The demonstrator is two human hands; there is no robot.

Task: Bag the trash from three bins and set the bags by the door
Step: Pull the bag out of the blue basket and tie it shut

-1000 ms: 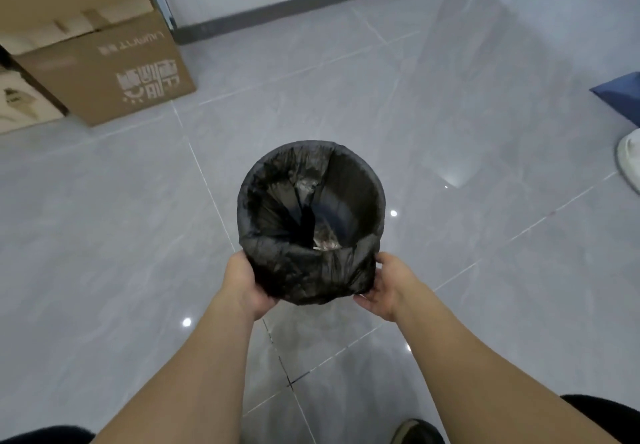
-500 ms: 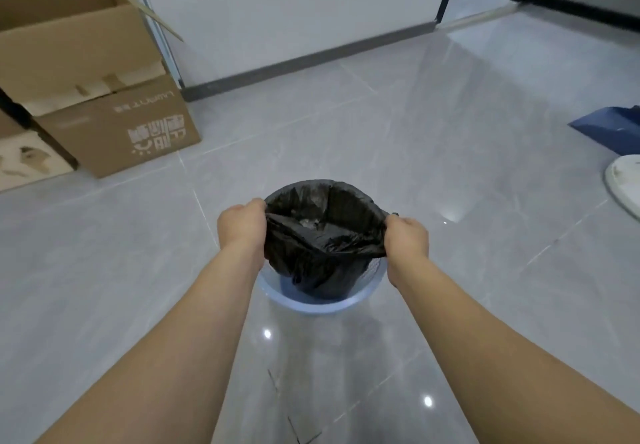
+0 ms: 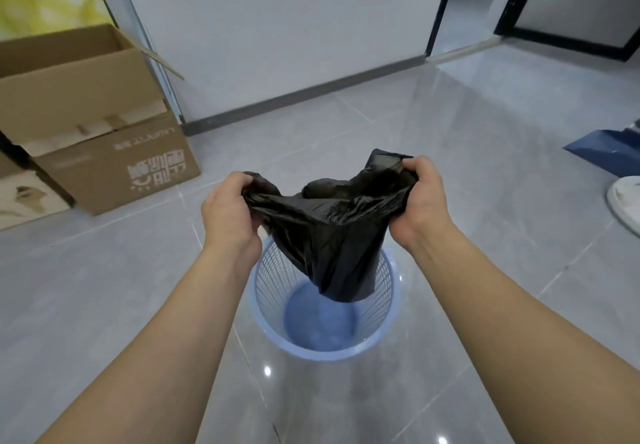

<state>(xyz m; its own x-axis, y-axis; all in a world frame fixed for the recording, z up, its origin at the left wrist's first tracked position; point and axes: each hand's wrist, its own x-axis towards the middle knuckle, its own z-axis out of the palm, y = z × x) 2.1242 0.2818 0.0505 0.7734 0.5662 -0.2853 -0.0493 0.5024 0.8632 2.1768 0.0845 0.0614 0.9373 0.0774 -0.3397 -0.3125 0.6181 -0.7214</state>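
Where it lined the bin [image 3: 325, 346] before, bag [image 3: 332, 235] aloft.

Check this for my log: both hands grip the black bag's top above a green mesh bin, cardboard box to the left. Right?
Not quite: the mesh bin is light blue, not green. The head view shows both the left hand and right hand gripping the black bag, cardboard box left.

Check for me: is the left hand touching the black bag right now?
Touching. The head view shows the left hand gripping the black bag's bunched rim.
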